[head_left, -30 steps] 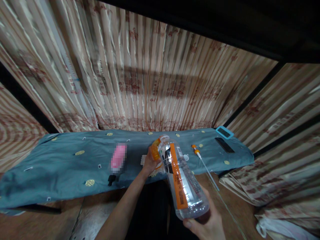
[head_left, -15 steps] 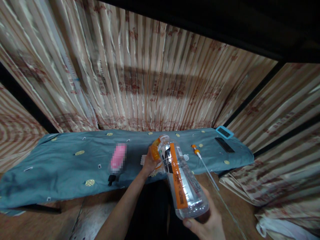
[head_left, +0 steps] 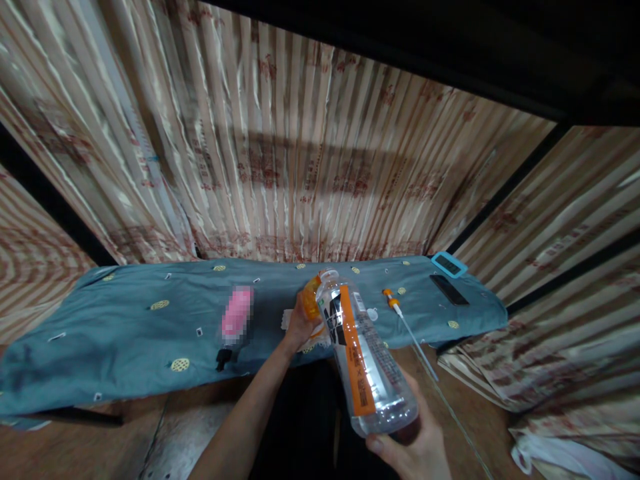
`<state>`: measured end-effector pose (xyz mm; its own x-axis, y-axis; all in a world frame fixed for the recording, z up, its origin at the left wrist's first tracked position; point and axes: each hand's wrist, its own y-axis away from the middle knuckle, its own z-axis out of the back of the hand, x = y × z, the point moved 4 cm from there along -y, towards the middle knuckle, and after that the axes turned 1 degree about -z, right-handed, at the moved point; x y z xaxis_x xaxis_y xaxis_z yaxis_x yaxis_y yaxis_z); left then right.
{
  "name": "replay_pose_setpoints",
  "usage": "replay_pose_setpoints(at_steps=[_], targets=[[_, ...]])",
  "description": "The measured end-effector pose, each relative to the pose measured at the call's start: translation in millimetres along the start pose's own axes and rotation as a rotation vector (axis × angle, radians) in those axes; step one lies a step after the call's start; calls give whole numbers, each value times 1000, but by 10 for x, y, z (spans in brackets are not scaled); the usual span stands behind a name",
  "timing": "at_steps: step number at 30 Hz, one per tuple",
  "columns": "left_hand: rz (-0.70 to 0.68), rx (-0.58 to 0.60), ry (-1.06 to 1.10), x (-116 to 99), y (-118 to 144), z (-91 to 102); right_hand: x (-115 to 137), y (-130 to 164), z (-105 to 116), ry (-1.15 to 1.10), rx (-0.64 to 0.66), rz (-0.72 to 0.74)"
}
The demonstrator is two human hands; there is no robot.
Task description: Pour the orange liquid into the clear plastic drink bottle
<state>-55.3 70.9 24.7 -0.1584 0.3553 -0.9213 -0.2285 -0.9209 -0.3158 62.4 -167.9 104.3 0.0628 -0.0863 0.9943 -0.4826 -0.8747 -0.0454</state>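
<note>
- Right hand: grip curled round the base of a clear bottle, tilted over the worktop's front edge.
- Left hand: grip closed about an orange container; I can't tell whether the two touch.
- An orange-topped pump lies to the right, tube overhanging.

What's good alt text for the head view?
The right hand holds a clear drink bottle tilted, its neck beside an orange container in the left hand. A dispenser pump and a pixelated pink object lie on teal pineapple-print cloth.
</note>
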Motion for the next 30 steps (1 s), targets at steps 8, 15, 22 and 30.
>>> replay_pose_setpoints(at_steps=[8,15,22,30], targets=[[-3,-2,22,31,2,-8,42,14,-41,-1,-54,4],[9,-8,18,26,1,-4,-8,0,15,31,-38,1],[12,-7,18,-27,10,7,-65,-45,91,48,90,24],[27,1,-2,-7,12,4,-48,-34,65,54,125,44]])
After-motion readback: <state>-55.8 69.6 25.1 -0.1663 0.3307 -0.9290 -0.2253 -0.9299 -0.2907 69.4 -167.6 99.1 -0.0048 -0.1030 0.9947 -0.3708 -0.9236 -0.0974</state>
